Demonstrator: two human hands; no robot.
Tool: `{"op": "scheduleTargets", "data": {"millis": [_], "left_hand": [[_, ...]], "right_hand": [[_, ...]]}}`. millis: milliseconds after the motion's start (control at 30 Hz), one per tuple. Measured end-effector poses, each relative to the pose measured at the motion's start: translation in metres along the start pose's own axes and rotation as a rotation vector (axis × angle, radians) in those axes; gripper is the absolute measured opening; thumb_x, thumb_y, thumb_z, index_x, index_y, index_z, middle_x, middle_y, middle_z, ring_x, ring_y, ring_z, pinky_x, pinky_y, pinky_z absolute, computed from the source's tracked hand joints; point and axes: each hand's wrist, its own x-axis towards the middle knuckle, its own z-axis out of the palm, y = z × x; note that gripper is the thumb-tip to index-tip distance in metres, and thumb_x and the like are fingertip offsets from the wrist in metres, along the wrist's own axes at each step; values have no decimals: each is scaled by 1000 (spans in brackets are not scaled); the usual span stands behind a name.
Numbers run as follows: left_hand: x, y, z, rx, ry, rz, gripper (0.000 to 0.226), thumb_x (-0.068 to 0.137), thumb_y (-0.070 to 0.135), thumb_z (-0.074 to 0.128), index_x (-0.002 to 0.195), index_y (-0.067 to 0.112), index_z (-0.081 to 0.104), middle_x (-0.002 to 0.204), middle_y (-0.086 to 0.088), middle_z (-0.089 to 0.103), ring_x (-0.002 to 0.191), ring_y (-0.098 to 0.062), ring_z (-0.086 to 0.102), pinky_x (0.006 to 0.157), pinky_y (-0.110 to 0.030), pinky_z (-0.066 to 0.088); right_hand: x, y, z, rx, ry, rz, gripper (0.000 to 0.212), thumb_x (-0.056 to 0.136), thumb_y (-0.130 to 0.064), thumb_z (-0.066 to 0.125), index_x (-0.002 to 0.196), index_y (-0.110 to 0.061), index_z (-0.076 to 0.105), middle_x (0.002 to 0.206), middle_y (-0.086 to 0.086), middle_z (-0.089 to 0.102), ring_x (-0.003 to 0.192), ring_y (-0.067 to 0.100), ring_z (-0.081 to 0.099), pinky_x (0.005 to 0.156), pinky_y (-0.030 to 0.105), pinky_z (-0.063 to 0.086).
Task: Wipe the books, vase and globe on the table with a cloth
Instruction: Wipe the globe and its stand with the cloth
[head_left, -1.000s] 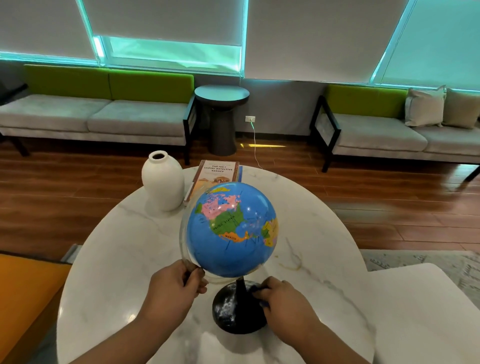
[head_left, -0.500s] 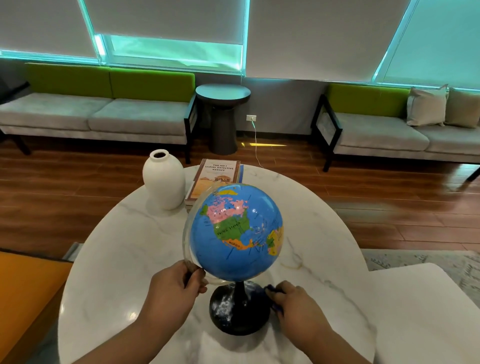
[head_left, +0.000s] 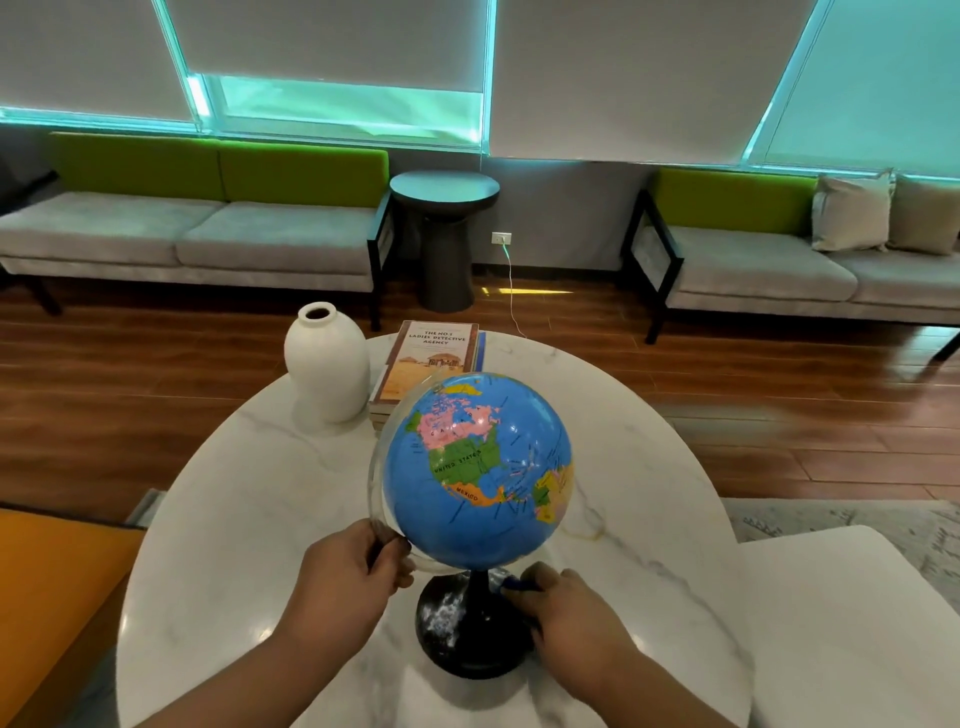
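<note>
- Globe (head_left: 478, 467): a blue plastic ball with a map on it, on a shiny black round stand (head_left: 467, 639). It stands upright close to the near edge of the round white marble table (head_left: 234, 519), about in the middle.
- The left hand (head_left: 348, 577) is curled round the clear plastic ring (head_left: 376, 467) that goes up the left side of the ball. It grips the ring low down and steadies the globe.
- The right hand (head_left: 566, 613) is on the right side of the stand. Its fingers are bent and hold a small blue cloth (head_left: 511, 583) against the thin black post. Only a tiny bit of cloth shows.
- The job right now looks like wiping the stand.
- White patches show on the left of the stand. They may be dust or just shine; I cannot tell. So the cloth should go all the way round, and round the post too.
- To do it well, grip the ring firmly so the globe does not tip or slide, and rub gently.
- Near the far edge, on the left, a white round clay vase (head_left: 327, 369) stands upright.
- Just beside it on the right lies a flat stack of books (head_left: 431, 358) with a tan cover on top. The globe hides their near corner.
</note>
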Motion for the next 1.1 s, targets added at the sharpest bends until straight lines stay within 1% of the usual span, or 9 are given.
{"op": "scheduleTargets", "data": {"millis": [300,367,467,567,633,733,867,1000,1100], "left_hand": [[1,4,0,1,-17,14,15,92,8,58,79,9,66,68,-4,72,64,-15,71,73,-38,58],[1,3,-1,0,-21,10,15,92,7,59,79,8,66,68,-5,72,64,-15,71,74,-39,58],[-1,2,0,-3,-20,4,14,92,9,60,79,9,66,68,-4,72,64,-15,71,75,-40,58],[0,2,-2,21,-13,22,15,92,9,60,78,10,65,66,-2,72,64,-13,71,75,-39,58],[1,1,-3,20,-14,18,14,92,9,59,79,9,65,66,-3,72,64,-14,71,75,-39,58],[0,2,-2,1,-21,2,13,92,7,59,81,7,65,67,-5,72,64,-16,71,74,-39,58],[1,3,0,6,-17,15,13,92,7,59,80,8,65,68,-4,72,64,-15,71,74,-39,58],[1,2,-3,26,-11,20,14,92,7,59,79,9,66,67,-4,72,64,-15,71,74,-38,58],[1,0,-4,-7,-6,-2,15,92,4,58,80,7,66,66,-6,72,63,-16,71,72,-35,58]], "right_hand": [[18,0,-10,43,-53,36,39,100,-30,39,135,-48,46,132,-5,44,113,28,40,95,35,40],[20,3,-8,30,-49,40,38,96,-49,33,133,-53,43,132,-9,44,110,26,41,92,32,39],[20,10,-4,100,-4,88,70,70,-89,13,125,-60,46,129,-8,46,104,23,45,84,25,35],[17,-2,-9,90,-50,-9,34,95,-51,40,127,-54,51,133,-14,46,113,22,43,89,25,34],[14,-2,-11,146,-77,-61,38,96,-33,46,128,-52,52,137,-17,44,119,21,41,98,26,35],[15,7,-13,68,-64,-1,43,93,-36,47,128,-60,44,131,-19,42,118,22,43,100,28,38],[14,-2,-22,143,-53,77,28,96,-41,48,123,-41,57,91,-14,38,115,25,48,99,31,40],[15,-19,-17,249,-81,16,36,94,-19,46,126,-27,61,127,-6,56,120,19,53,98,22,40],[12,-18,-20,316,-114,14,44,92,-7,42,127,-25,62,119,-3,63,111,16,58,86,17,42]]}}
